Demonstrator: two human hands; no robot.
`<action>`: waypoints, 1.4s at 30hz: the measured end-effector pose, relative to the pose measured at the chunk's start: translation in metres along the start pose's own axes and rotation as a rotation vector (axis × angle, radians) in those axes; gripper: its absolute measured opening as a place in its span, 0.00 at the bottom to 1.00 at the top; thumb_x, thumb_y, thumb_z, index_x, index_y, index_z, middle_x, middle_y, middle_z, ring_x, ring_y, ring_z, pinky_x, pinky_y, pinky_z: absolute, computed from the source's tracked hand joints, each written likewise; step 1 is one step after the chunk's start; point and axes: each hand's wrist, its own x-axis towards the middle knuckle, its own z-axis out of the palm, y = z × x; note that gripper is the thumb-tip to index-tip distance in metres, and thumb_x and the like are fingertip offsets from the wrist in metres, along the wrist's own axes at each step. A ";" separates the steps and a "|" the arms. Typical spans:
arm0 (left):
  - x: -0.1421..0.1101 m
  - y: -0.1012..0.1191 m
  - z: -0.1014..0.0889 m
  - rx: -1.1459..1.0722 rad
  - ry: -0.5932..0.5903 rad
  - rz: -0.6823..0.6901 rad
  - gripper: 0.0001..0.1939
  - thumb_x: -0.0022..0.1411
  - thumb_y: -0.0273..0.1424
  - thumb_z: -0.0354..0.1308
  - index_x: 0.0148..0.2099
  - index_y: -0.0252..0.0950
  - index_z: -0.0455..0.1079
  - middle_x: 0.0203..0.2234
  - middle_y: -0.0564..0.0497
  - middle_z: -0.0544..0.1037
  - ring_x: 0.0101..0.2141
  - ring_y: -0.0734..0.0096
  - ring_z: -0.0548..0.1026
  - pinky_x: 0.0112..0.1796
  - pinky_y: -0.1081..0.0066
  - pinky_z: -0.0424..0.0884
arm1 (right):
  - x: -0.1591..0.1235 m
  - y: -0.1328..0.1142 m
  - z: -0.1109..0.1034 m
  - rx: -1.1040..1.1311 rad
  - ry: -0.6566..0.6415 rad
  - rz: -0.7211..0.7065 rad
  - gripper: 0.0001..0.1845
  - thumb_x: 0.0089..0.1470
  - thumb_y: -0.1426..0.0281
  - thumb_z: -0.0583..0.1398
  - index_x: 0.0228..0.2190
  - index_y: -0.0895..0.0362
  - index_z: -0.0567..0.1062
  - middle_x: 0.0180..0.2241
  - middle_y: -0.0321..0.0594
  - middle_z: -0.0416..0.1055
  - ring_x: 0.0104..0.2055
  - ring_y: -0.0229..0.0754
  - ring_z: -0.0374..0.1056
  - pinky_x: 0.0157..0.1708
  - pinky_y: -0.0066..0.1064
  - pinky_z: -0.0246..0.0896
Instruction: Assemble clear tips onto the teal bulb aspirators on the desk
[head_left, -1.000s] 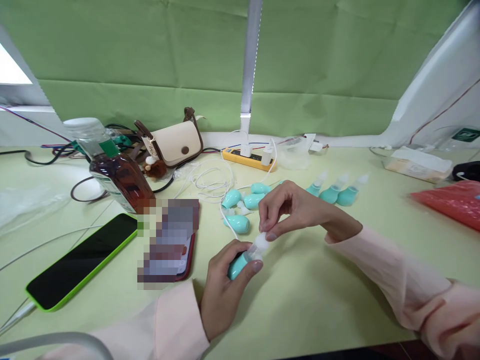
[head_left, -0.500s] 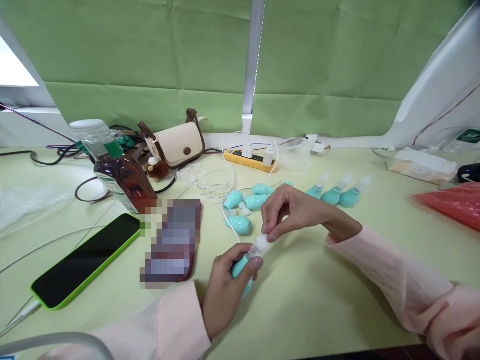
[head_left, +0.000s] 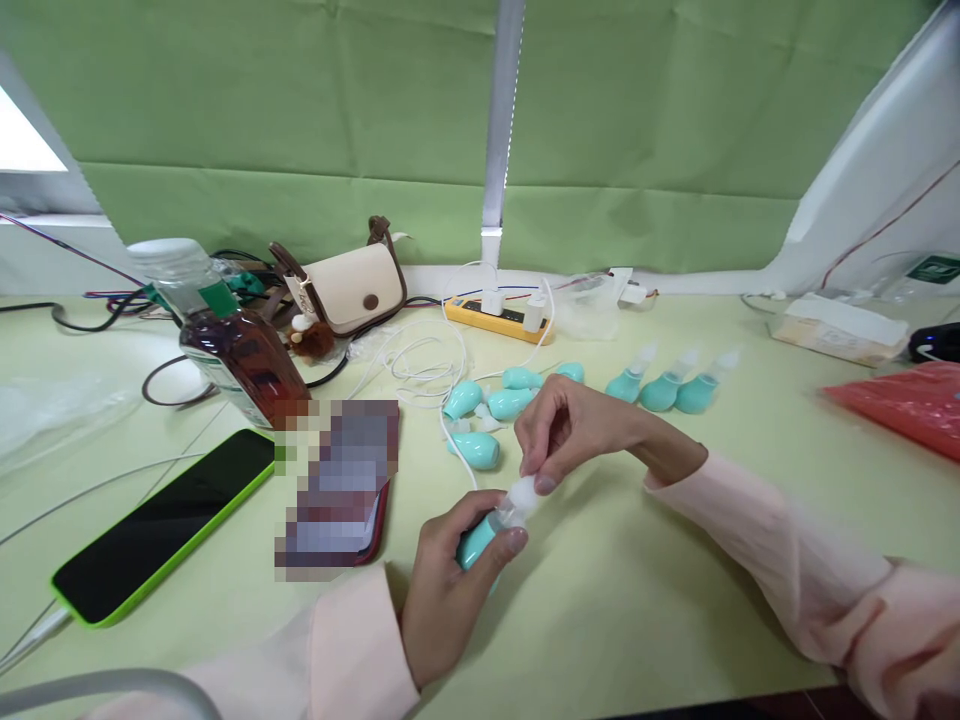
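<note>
My left hand (head_left: 454, 580) is wrapped round a turquoise squeeze bulb (head_left: 475, 541), which tilts up to the right. A clear collar joins the bulb to a whitish soft nozzle (head_left: 521, 495). The thumb and fingertips of my right hand (head_left: 566, 435) pinch the tip of that nozzle. Beyond the hands lie several loose turquoise bulbs (head_left: 475, 451), with small clear pieces (head_left: 486, 418) among them. Right of these, three bulbs with nozzles fitted (head_left: 661, 389) stand in a row, leaning slightly.
At left are a phone in a green case (head_left: 169, 525), a red-cased phone (head_left: 341, 490) and a bottle of dark liquid (head_left: 240, 350). Behind are a cream handbag (head_left: 356, 288), a yellow power strip (head_left: 497, 320) and white cable loops (head_left: 420, 365). A red plastic bag (head_left: 907, 405) lies right.
Both hands stay on the same bulb and nozzle. The bulb turned slightly in my left hand, and my right hand has lowered a little. The camera view shifted slightly.
</note>
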 end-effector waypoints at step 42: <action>0.002 0.001 -0.005 -0.046 -0.066 0.267 0.11 0.60 0.28 0.43 0.31 0.34 0.66 0.33 0.47 0.69 0.36 0.66 0.67 0.37 0.70 0.60 | -0.097 -0.032 -0.120 -1.009 0.421 0.706 0.15 0.41 0.64 0.57 0.25 0.64 0.74 0.21 0.46 0.71 0.22 0.35 0.65 0.21 0.25 0.55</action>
